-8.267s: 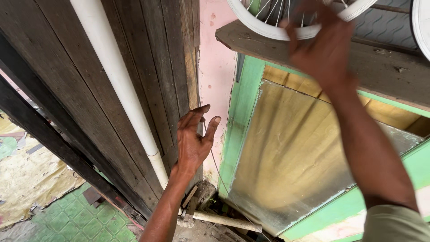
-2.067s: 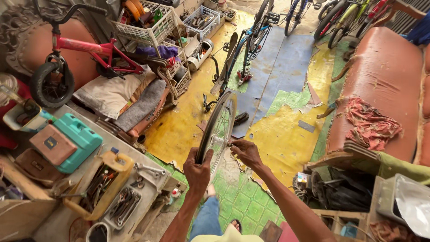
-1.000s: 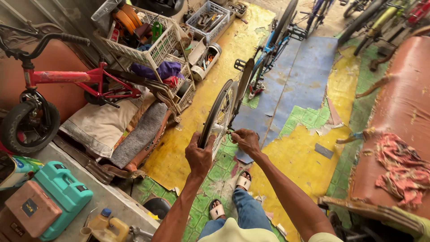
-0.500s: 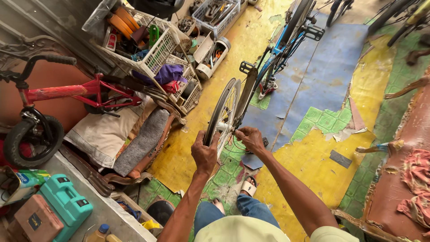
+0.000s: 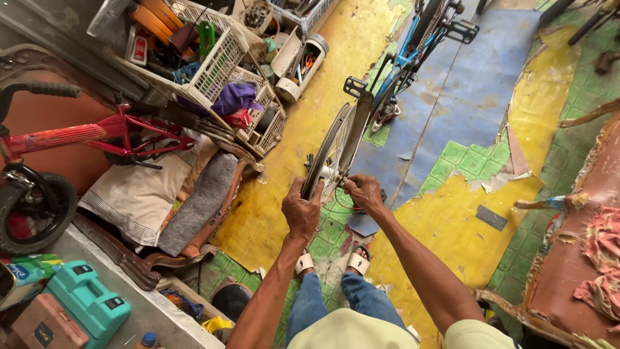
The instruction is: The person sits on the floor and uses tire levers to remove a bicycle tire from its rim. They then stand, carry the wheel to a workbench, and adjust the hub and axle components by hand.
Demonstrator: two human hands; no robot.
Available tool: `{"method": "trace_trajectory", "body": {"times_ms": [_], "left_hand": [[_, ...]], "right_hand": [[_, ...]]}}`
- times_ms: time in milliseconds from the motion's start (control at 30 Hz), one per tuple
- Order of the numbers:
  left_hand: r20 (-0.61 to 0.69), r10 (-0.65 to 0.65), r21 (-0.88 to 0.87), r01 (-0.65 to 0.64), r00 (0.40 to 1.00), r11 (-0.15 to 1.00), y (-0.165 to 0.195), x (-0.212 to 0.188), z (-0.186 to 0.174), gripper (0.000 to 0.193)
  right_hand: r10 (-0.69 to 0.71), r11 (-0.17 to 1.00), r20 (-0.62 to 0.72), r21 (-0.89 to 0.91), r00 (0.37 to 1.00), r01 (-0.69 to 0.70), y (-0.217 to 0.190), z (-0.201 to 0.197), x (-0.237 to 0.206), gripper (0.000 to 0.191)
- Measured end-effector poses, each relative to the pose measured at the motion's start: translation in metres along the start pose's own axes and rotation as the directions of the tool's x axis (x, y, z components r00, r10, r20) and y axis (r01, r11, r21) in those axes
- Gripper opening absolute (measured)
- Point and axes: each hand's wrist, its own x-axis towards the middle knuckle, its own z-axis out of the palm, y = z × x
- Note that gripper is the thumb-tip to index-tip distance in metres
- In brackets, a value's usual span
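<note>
Two bare hands are gripping a thin silver spoked bicycle wheel (image 5: 330,150) upright at the centre of the frame.

The left hand (image 5: 302,210) is clenching around the wheel's rim at its lower edge, while the right hand (image 5: 363,191) is pinching the hub area just beside it, fingers curled. The wheel is standing on edge above the peeling yellow and green tiled floor (image 5: 445,220). A blue bicycle (image 5: 413,48) is leaning at upper centre, a red children's bicycle (image 5: 71,139) is sitting at left, white plastic baskets (image 5: 213,61) of parts are filling the upper left, and a teal plastic case (image 5: 87,300) is lying at lower left.
</note>
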Motion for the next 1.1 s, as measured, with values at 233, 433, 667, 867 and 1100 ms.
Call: {"method": "trace_trajectory", "body": {"times_ms": [233,433,667,867,1100], "left_hand": [[0.062,0.065,0.029,-0.067,0.996,0.997,-0.003,0.013,-0.004,0.025],[0.161,0.035,-0.002,-0.035,0.986,0.999,0.009,0.022,-0.007,0.024],[0.287,0.117,-0.147,-0.077,0.951,0.986,0.011,0.033,-0.023,0.033],[0.349,-0.122,-0.476,0.287,0.929,0.831,-0.055,0.063,-0.022,0.050],[0.338,-0.203,-0.090,0.246,0.919,0.965,-0.155,0.108,0.018,0.043]], "right_hand": [[0.054,0.997,-0.015,-0.059,0.998,-0.055,0.003,0.003,0.001,0.028],[0.069,0.997,-0.011,-0.041,0.998,-0.070,0.008,0.004,0.007,0.027],[0.068,0.997,-0.021,0.037,0.997,-0.068,0.012,0.009,0.005,0.027],[0.062,0.997,-0.038,0.042,0.997,-0.061,0.022,0.016,0.010,0.027],[0.114,0.991,-0.033,0.079,0.993,-0.111,0.034,0.030,0.014,0.028]]}}
